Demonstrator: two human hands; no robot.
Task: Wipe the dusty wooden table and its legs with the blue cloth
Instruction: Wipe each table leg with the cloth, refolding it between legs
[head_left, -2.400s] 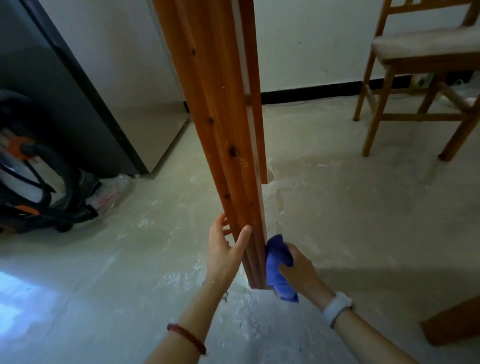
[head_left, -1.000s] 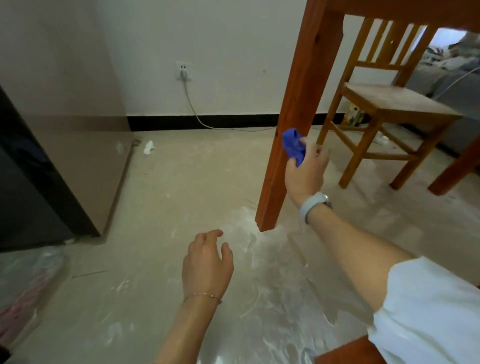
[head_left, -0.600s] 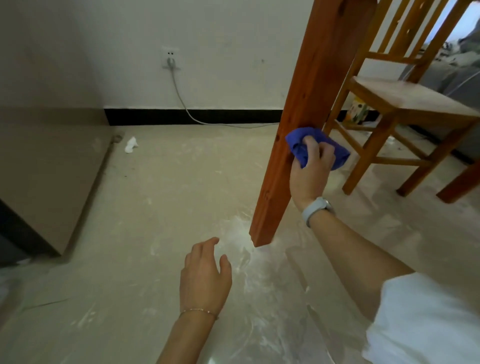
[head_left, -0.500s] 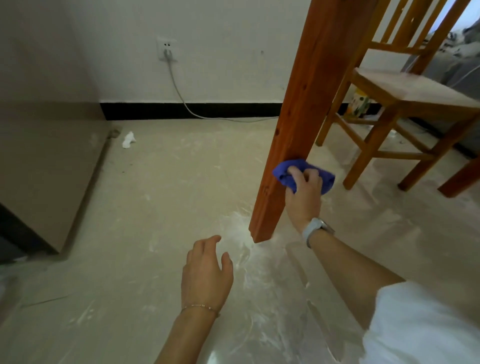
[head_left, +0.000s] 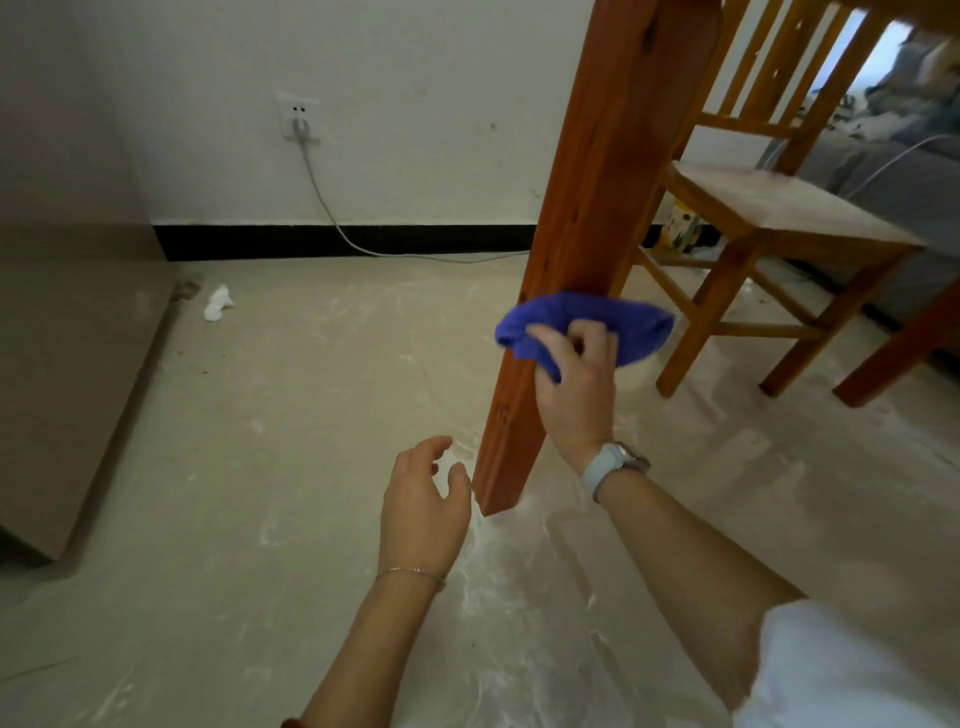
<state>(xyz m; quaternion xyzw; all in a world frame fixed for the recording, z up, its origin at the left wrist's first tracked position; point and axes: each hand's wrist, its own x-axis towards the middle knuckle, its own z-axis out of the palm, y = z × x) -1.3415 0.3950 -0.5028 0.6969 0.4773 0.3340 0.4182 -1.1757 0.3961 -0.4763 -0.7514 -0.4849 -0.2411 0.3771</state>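
Note:
A reddish-brown wooden table leg (head_left: 587, 208) slants down from the top of the view to the dusty floor. My right hand (head_left: 574, 384) is shut on the blue cloth (head_left: 623, 325) and presses it around the leg's lower half. The cloth wraps the near and right faces of the leg. My left hand (head_left: 423, 506) hovers open above the floor, just left of the leg's foot, touching nothing. The tabletop is out of view except for a strip at the top right corner.
A wooden chair (head_left: 769, 218) stands right of the leg. Another table leg (head_left: 904, 348) shows at the right edge. A cable (head_left: 332, 208) runs from a wall socket along the skirting. A grey cabinet (head_left: 67, 364) is at left, a crumpled tissue (head_left: 217, 302) near it. White dust streaks the floor.
My right hand left the first leg and took the cloth to this leg. In the last half second it slid the cloth a little further down. My left hand stays hovering low.

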